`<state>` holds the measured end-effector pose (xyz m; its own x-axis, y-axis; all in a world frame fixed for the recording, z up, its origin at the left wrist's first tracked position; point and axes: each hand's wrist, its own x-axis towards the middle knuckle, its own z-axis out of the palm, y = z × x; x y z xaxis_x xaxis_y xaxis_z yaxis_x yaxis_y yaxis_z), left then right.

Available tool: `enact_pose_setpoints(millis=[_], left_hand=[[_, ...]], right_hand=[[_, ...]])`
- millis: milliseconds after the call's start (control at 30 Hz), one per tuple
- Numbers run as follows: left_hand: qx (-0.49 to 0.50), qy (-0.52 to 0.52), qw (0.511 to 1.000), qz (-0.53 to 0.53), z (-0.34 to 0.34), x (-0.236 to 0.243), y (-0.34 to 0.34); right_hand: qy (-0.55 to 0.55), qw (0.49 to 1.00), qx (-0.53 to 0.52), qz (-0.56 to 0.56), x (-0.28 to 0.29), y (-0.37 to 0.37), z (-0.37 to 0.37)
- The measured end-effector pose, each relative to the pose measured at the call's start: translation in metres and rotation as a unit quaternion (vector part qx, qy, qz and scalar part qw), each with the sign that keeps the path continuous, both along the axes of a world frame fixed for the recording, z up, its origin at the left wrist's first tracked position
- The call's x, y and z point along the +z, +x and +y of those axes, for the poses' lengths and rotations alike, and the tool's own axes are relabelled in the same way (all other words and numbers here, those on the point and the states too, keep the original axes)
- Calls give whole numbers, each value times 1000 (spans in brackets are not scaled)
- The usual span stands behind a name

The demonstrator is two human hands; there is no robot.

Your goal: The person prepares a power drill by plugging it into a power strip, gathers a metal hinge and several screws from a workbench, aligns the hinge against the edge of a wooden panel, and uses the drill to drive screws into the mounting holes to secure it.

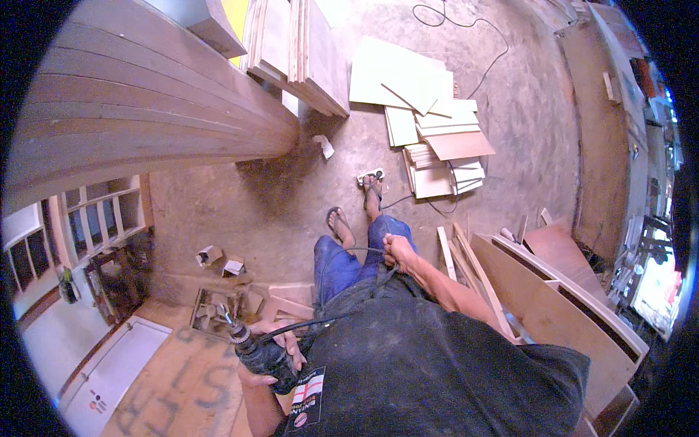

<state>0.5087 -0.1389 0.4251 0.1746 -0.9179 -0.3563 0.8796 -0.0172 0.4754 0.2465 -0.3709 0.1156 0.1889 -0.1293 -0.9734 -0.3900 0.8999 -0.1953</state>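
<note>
A dark power drill (255, 355) with a metal chuck and a bit rests in my left hand (289, 345), whose fingers wrap round its body. The bit points up and away to the left. From the drill a black cord (341, 316) runs across my dark shirt to my right hand (397, 251), closed on a loop of it above my thighs. A white power strip (370, 175) with a dark plug lies on the floor by my right foot, partly hidden by the foot.
Pale boards (393, 76) lie stacked on the floor ahead. A large curved wooden piece (167, 109) and upright panels (320, 62) stand at the far left. A tray of scraps (244, 302) is near the drill. Wooden strips (473, 269) and a cabinet-like panel (553, 313) lean at the right.
</note>
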Motion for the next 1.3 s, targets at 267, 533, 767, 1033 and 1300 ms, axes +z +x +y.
enact_pose_setpoints(millis=[267, 533, 767, 1033, 1300], left_hand=[[12, 29, 999, 31, 15, -2, 8], [14, 39, 999, 31, 31, -9, 7], [-54, -20, 998, 28, 39, -20, 12], [-78, 15, 997, 24, 16, -3, 18], [-87, 45, 995, 28, 13, -9, 35]], right_hand=[[9, 999, -36, 5, -6, 0, 37], [-160, 984, 74, 13, -25, 17, 39], [82, 971, -215, -59, -36, 5, -12], [168, 915, -366, -34, -29, 38, -8], [113, 937, -331, 14, 6, 38, 18]])
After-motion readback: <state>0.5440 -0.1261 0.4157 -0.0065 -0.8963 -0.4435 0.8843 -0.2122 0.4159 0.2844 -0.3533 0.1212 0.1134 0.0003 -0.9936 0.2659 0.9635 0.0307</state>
